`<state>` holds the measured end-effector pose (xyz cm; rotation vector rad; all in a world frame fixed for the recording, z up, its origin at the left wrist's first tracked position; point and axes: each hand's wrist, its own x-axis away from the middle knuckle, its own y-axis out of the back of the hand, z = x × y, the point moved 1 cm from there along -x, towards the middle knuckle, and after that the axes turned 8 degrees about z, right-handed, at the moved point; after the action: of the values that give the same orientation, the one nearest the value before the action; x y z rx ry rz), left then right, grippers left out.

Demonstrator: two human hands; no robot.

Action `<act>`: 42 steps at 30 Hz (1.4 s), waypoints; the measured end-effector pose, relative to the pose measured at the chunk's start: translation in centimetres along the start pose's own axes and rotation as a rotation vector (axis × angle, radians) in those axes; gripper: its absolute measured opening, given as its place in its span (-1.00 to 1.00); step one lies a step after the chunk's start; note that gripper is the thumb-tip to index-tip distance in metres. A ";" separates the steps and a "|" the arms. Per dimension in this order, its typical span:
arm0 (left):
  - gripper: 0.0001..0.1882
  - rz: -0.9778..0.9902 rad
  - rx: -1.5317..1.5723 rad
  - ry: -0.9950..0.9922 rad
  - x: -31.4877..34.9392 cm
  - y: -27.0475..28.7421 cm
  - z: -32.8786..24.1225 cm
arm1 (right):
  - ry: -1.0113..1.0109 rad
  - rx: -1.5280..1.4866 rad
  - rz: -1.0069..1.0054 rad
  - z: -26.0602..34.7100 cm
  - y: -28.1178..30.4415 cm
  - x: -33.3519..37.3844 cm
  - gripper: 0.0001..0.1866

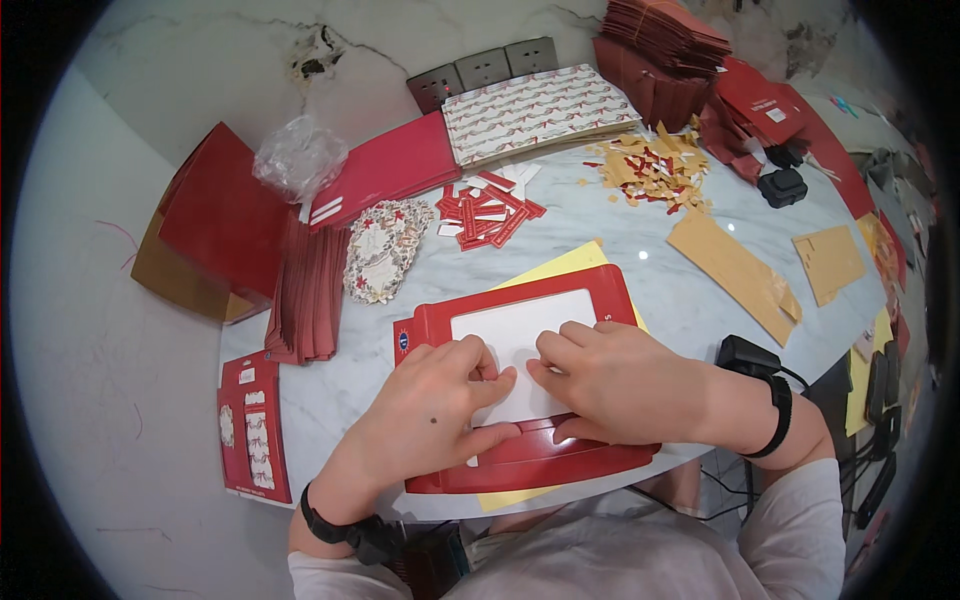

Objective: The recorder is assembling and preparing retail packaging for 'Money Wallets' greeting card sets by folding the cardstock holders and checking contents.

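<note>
A red cardboard package (618, 300) with a white panel (500, 320) lies tilted in front of me, over a yellow sheet (560, 262). My left hand (435, 395) rests on its left half, fingers curled in and thumb pointing to the middle near the panel's lower edge. From the other side my right hand (625, 385) mirrors it, its fingers bent toward the left fingertips. A small gap parts the two hands. Both hands are closed, and anything between the fingers and thumbs is hidden. Below the thumbs runs a glossy red strip (590, 462).
Left are a printed red package (255, 430), red folded sleeves (305, 290) and floral die-cut cards (385, 250). Behind lie red-and-white labels (490, 212), patterned sheets (540, 110) and tan and red scraps (655, 165). Tan card pieces (735, 275) and a black cabled device (748, 355) sit right.
</note>
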<state>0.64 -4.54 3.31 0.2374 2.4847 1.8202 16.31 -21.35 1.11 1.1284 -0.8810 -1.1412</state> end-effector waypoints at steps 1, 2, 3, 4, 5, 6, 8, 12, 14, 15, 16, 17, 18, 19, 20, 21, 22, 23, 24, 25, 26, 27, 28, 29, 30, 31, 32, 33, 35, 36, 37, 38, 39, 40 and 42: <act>-0.63 0.000 0.000 0.002 -0.1 -0.1 0.3 | -0.001 -0.011 0.006 0.0 0.1 0.1 -0.37; -0.68 0.030 0.067 0.023 -0.2 -0.2 0.8 | 0.001 -0.013 0.006 0.1 0.1 0.1 -0.37; -0.73 0.059 0.134 0.043 -0.4 -0.2 1.3 | -0.001 -0.008 0.019 0.1 0.1 0.2 -0.34; -0.73 0.060 0.135 0.045 -0.6 -0.1 1.7 | -0.003 -0.004 0.031 0.1 0.1 0.2 -0.31; -0.75 0.114 0.279 0.115 -0.9 0.0 2.2 | -0.003 -0.004 0.032 0.1 0.1 0.3 -0.31; -0.75 0.169 0.422 0.184 -1.0 0.0 2.8 | 0.002 -0.005 0.032 0.1 0.2 0.4 -0.30; -0.73 0.137 0.475 0.090 -0.7 -0.7 4.5 | 0.016 -0.003 0.027 0.2 0.3 0.4 -0.30; -0.66 0.069 0.522 -0.086 -1.1 -1.7 5.9 | 0.012 -0.034 -0.007 -0.1 0.0 0.4 -0.37; -0.67 0.059 0.479 -0.133 -1.5 -1.6 6.1 | 0.010 -0.056 -0.024 -0.2 0.0 0.4 -0.41; -0.67 0.046 0.436 -0.178 -1.6 -1.5 6.1 | 0.010 -0.045 -0.023 -0.2 0.0 0.3 -0.45; -0.67 0.048 0.436 -0.179 -1.6 -1.4 5.9 | 0.010 -0.034 -0.022 -0.2 0.0 0.3 -0.48; -0.68 0.040 0.420 -0.159 -1.6 -1.3 5.7 | 0.010 -0.035 -0.022 -0.2 -0.1 0.2 -0.48; -0.68 0.031 0.403 -0.139 -1.6 -1.3 5.6 | 0.005 -0.028 -0.025 -0.2 -0.3 0.1 -0.50; -0.68 0.032 0.404 -0.138 -1.6 -1.3 5.6 | -0.001 -0.020 -0.028 -0.2 -0.4 0.0 -0.51; -0.69 0.033 0.427 -0.104 -1.5 -1.3 5.5 | 0.002 -0.020 -0.028 -0.2 -0.3 0.0 -0.51; -0.69 0.034 0.449 -0.070 -1.4 -1.3 5.5 | -0.013 -0.062 0.029 -0.3 0.0 0.0 -0.45; -0.69 0.032 0.448 -0.067 -1.4 -1.3 5.5 | -0.029 -0.104 0.086 -0.4 0.1 0.0 -0.37; -0.69 0.025 0.473 -0.051 -1.6 -1.4 5.5 | -0.028 -0.103 0.087 -0.7 0.0 0.1 -0.37; -0.70 0.018 0.497 -0.035 -1.7 -1.5 5.5 | -0.008 -0.139 0.037 -1.1 -0.2 0.1 -0.43; -0.70 0.016 0.497 -0.035 -1.7 -1.4 5.4 | 0.011 -0.176 -0.013 -1.4 -0.4 0.2 -0.50; -0.71 0.041 0.512 -0.001 -1.6 -1.3 5.4 | 0.015 -0.176 -0.013 -1.7 -0.6 0.1 -0.50; -0.72 0.066 0.528 0.033 -1.5 -1.3 5.4 | 0.033 -0.196 -0.028 -1.9 -0.8 0.1 -0.49; -0.72 0.064 0.527 0.036 -1.4 -1.3 5.4 | 0.050 -0.217 -0.043 -2.0 -0.9 0.1 -0.48; -0.73 0.051 0.518 0.023 -1.3 -1.5 5.4 | 0.057 -0.215 -0.042 -2.0 -0.7 0.0 -0.48; -0.74 0.038 0.509 0.012 -1.2 -1.5 5.3 | 0.052 -0.222 -0.011 -2.0 -0.4 -0.1 -0.51; -0.74 0.032 0.508 0.018 -1.1 -1.6 5.2 | 0.048 -0.230 0.022 -1.9 -0.2 -0.2 -0.53; -0.76 0.016 0.495 0.015 -1.0 -1.6 5.1 | 0.056 -0.227 0.024 -2.0 -0.1 -0.3 -0.53; -0.78 0.000 0.483 0.014 -1.0 -1.6 5.0 | 0.074 -0.240 0.015 -2.1 0.0 -0.3 -0.57; -0.80 -0.054 0.423 0.015 -1.1 -1.8 4.2 | 0.104 -0.249 0.009 -2.1 0.0 -0.5 -0.61; -0.81 -0.101 0.363 0.011 -1.1 -1.8 3.9 | 0.052 -0.213 -0.011 -2.0 0.0 -0.6 -0.67; -0.77 -0.098 0.367 0.016 -1.0 -1.9 3.8 | 0.001 -0.177 -0.031 -2.0 0.0 -0.6 -0.72; -0.77 -0.103 0.370 0.023 -1.0 -1.8 3.6 | 0.008 -0.177 -0.026 -2.1 0.0 -0.6 -0.72; -0.73 -0.095 0.412 0.062 -1.0 -1.6 3.3 | -0.021 -0.116 -0.080 -2.2 0.0 -0.5 -0.76; -0.68 -0.088 0.455 0.100 -1.0 -1.6 3.1 | -0.050 -0.055 -0.135 -2.3 0.0 -0.5 -0.80; -0.57 -0.130 0.437 0.062 -0.9 -1.9 3.1 | -0.046 -0.019 -0.165 -2.4 -0.2 -0.6 -0.84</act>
<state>1.75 -2.27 0.51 0.0324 2.8387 1.2390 18.40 -20.23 0.33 1.1806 -0.8221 -1.3122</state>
